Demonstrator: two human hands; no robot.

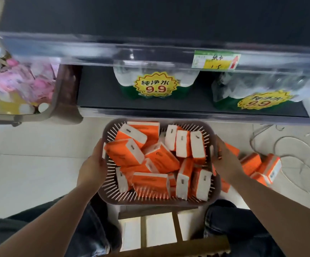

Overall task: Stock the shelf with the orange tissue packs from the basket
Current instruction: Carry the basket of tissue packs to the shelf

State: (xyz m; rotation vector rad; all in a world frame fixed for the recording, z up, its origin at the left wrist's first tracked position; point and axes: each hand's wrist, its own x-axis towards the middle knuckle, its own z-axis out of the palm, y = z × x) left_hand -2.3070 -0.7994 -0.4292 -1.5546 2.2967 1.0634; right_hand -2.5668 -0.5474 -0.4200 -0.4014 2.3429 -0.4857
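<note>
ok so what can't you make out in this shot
Head view only:
- Top shelf: dark, motion-blurred; contents unclear.
- Price tag: blurred, small print unreadable.
- Floor packs: partly behind right hand; count unknown.
- Basket: top packs bury the lower ones.
- Left hand and right hand: blurred; grip unclear.

Water pack sticker: 纯净水 9.9.

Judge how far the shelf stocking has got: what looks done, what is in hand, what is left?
Done: nothing visible; no orange pack is on the shelf, whose lower level holds water bottle packs. In hand: the left hand and right hand hold the basket by its sides. Left: all the orange tissue packs heaped in it, perhaps also the loose packs on the floor beside it.
</note>
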